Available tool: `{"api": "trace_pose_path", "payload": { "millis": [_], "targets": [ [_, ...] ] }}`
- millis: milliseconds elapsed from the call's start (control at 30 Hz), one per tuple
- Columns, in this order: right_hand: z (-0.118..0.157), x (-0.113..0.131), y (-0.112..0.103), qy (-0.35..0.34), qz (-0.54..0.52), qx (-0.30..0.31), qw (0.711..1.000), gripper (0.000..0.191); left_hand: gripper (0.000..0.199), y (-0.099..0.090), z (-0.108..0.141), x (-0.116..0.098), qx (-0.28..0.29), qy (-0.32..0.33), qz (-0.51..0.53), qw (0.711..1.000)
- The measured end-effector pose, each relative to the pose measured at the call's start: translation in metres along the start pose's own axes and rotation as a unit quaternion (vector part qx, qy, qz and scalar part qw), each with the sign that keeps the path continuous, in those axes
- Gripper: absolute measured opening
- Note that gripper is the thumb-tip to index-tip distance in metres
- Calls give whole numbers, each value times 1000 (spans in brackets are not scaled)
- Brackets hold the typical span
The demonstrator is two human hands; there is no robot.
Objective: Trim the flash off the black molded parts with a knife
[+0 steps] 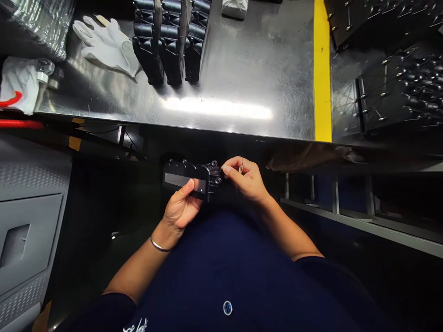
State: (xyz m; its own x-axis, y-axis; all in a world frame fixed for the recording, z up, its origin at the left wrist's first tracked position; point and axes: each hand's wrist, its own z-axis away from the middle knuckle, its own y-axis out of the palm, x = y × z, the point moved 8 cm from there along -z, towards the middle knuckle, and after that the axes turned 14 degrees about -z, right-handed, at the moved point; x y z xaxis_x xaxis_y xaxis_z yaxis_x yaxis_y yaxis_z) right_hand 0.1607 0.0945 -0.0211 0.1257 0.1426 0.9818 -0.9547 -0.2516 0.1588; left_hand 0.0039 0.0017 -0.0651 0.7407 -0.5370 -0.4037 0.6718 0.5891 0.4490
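My left hand [183, 205] grips a black moulded plastic part [185, 171] from below, its thumb pressed on the flat grey strip along the face. Small round bosses stick out at the part's right end and along its top edge. Close to that right end is my right hand [245, 177], thumb and index finger pinched together. What the pinch holds, if anything, is too small to make out. Both hands and the part are in front of the bench edge, above my dark blue shirt.
On the metal bench [256, 69] stand several black plastic parts [169, 41] in three rows. Left of them lies a white glove [105, 44]. A yellow strip [322, 69] crosses the bench, with more black parts [380, 87] to its right. A grey cabinet [31, 216] stands at left.
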Motion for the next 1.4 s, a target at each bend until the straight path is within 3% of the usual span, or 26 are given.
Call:
{"api": "trace_pose_path", "payload": {
  "millis": [100,200,267,333,433,500,567,700,900,1033,1133,1233,1400],
  "targets": [
    [0,10,-30,-73,208,-83,972,29,21,-4,0,-3,32,3,-31,999],
    [0,18,-41,-92,351,-77,929,27,13,-2,4,-9,119,19,-114,986],
    [4,30,-26,-133,345,-3,929,27,23,2,8,-13,168,34,-164,972],
    [13,46,3,-198,291,119,928,32,35,8,11,-16,197,45,-195,960],
    [30,63,41,-270,247,267,892,43,42,17,14,-20,225,60,-217,948],
    [35,64,52,-298,252,300,871,50,44,21,15,-21,243,67,-228,940],
    [34,63,53,-322,258,286,865,53,46,21,15,-21,249,73,-232,937],
    [30,59,45,-363,283,203,864,57,52,15,12,-21,205,87,-205,953],
    [25,60,44,-373,338,138,853,57,52,10,10,-17,159,70,-142,974],
    [22,62,47,-369,361,134,846,56,28,7,7,-13,132,43,-86,987],
    [17,62,44,-342,337,151,864,50,6,5,9,-8,71,-13,-30,997],
    [11,67,36,-325,299,161,883,38,29,3,15,-5,-7,-75,26,997],
    [10,76,32,-361,367,175,839,32,45,7,25,-6,-39,-112,53,992]
  ]
}}
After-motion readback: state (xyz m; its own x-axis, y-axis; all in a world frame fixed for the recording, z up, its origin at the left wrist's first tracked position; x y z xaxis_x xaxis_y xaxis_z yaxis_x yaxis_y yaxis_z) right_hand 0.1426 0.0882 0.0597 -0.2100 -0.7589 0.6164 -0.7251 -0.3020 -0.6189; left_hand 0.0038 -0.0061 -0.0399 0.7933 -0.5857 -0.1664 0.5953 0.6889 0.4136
